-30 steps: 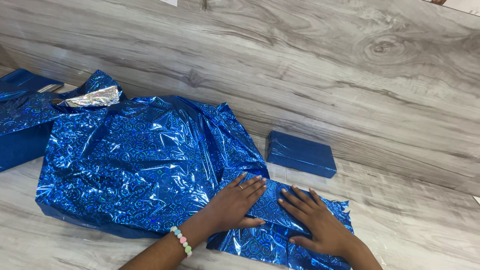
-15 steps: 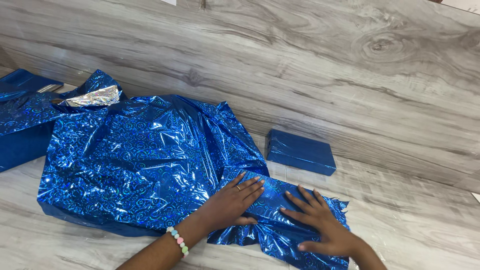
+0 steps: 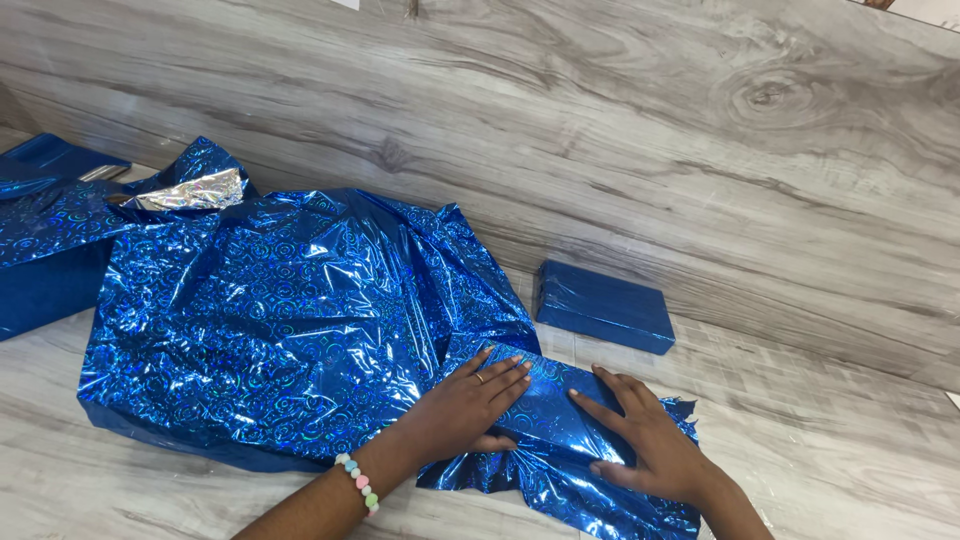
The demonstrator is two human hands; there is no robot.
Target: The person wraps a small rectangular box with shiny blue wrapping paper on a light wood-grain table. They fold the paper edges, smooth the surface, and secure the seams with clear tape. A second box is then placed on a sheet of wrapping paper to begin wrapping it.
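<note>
A large crinkled sheet of shiny blue patterned wrapping foil (image 3: 280, 320) lies spread over the grey wood-grain floor. At its near right corner the foil is folded over a flat box-shaped bundle (image 3: 545, 400). My left hand (image 3: 470, 405), with a beaded bracelet on the wrist and a ring on one finger, presses flat on the bundle's left part. My right hand (image 3: 645, 445) lies flat on its right part, fingers spread. Neither hand grips anything. A wrapped blue box (image 3: 603, 305) rests just beyond, apart from both hands.
A grey wood-grain wall panel (image 3: 650, 130) rises right behind the foil and the wrapped box. More blue foil and a dark blue piece (image 3: 45, 250) sit at the far left, with a silver underside of foil (image 3: 195, 190) turned up.
The foil edge at the near right has been drawn up and over the bundle. My right hand shifted nearer and to the right, my left hand stayed pressing on the bundle.
</note>
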